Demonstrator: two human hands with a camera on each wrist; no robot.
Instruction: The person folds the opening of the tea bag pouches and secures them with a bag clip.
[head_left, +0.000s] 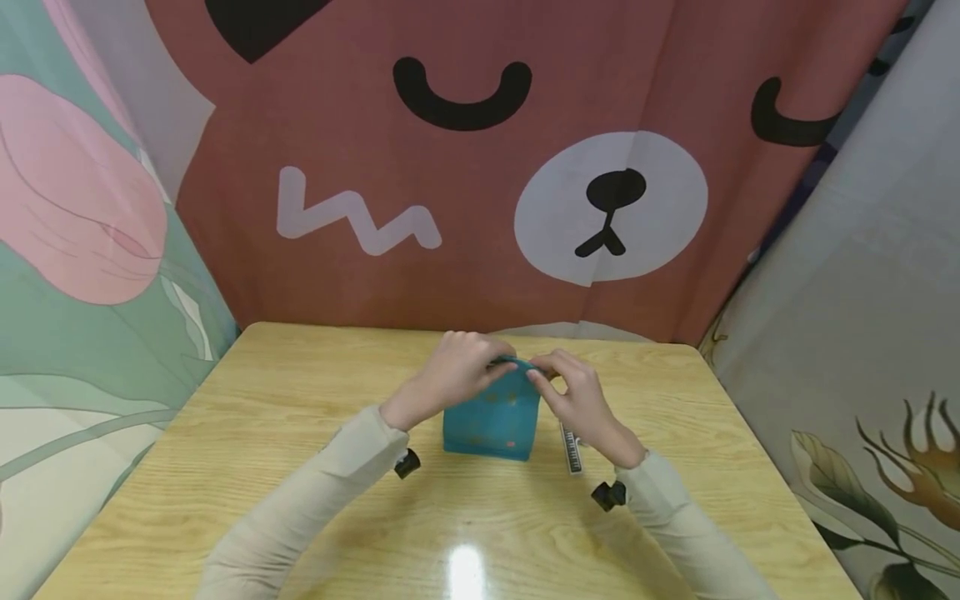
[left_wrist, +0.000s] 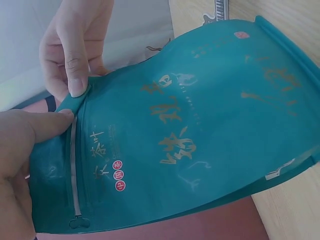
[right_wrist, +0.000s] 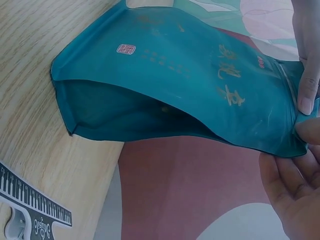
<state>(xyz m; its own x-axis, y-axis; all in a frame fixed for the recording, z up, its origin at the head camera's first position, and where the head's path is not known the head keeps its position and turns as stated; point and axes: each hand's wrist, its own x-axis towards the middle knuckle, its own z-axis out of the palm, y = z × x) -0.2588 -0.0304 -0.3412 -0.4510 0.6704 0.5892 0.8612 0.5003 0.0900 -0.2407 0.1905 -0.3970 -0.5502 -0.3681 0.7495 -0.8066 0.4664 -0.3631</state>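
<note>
A teal tea pouch (head_left: 491,421) stands upright on the table with its flat base down. Gold characters, small red round marks and a strip across the upper part show on its face in the left wrist view. My left hand (head_left: 463,367) pinches the left part of the top edge, thumb in front. At the right part of that edge, my right hand (head_left: 581,398) pinches the pouch between thumb and fingers. Both thumbs (left_wrist: 76,85) lie close together near the strip (left_wrist: 75,170). A side fold of the pouch (right_wrist: 125,112) bulges inward in the right wrist view. Its contents are hidden.
A black-and-white clip (right_wrist: 40,210) with piano-key print and the word Music lies on the wooden table (head_left: 337,517), just right of the pouch. Behind the table hangs a curtain (head_left: 465,183) with a bear face; patterned cloths flank both sides.
</note>
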